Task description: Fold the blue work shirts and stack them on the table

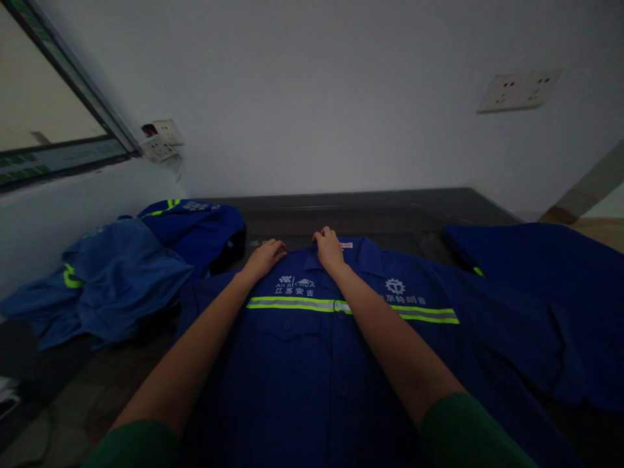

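A blue long-sleeved work jacket (pixel 297 344) lies spread front-up on a dark surface, its collar away from me. A grey and yellow-green reflective band crosses its chest, with white printed logos and characters above. My left hand (pixel 266 259) is closed on the jacket's shoulder edge, left of the collar. At the left side of the collar, my right hand (pixel 329 249) grips the fabric with bent fingers. The fingertips of both hands are partly hidden. A pale label (pixel 346 246) shows inside the neck.
Crumpled blue garments (pixel 121 273) are heaped on the left. More blue cloth (pixel 546 260) lies on the right, near the jacket's sleeve. Behind the dark tabletop (pixel 341 218) rises a white wall with sockets (pixel 521 90). A window frame (pixel 63 156) is at upper left.
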`<move>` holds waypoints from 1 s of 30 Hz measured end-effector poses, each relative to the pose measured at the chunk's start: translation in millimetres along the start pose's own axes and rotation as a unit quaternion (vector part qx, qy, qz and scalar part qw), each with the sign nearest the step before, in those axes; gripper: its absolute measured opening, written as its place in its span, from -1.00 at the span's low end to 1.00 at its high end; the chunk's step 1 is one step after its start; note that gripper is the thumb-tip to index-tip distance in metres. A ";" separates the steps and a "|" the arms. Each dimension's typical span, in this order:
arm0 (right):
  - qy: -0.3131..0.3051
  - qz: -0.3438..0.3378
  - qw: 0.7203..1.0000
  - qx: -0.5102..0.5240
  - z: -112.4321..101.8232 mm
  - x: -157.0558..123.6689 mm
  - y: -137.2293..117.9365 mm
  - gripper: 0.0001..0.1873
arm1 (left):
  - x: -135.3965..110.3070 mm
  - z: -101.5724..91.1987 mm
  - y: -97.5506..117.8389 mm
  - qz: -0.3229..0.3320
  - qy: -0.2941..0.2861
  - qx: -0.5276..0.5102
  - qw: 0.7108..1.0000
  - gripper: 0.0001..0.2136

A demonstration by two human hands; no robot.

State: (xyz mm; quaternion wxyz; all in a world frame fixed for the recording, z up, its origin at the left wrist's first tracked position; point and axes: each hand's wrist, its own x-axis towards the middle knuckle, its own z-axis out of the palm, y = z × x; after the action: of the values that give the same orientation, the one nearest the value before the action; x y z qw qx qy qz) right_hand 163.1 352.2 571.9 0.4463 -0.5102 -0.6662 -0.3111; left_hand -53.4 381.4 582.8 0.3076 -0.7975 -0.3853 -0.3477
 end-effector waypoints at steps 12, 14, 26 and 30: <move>-0.027 -0.066 0.994 -0.086 -13.4 -16.7 -26.9 -0.61 | -46.2 -53.3 -27.0 -0.073 0.000 0.200 0.977 -0.73; -0.039 -0.070 0.995 -0.065 -10.3 -27.6 -36.9 -0.61 | -61.4 -48.9 -12.5 -0.062 0.013 0.178 0.982 -0.70; -0.093 -0.112 0.988 -0.045 -4.7 -65.0 -42.8 -0.51 | -184.1 -60.9 -58.5 -0.162 -0.039 0.196 0.966 -0.56; -0.016 -0.156 0.988 -0.011 -29.8 -80.4 -51.5 -0.58 | -216.0 -91.4 -71.5 -0.193 0.074 0.231 0.951 -0.56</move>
State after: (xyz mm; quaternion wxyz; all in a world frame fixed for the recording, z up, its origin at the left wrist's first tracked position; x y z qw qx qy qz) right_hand 128.5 279.3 512.8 0.3756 -0.4096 -0.7412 -0.3765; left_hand -241.4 262.2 479.8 0.4379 -0.5870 -0.5777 -0.3604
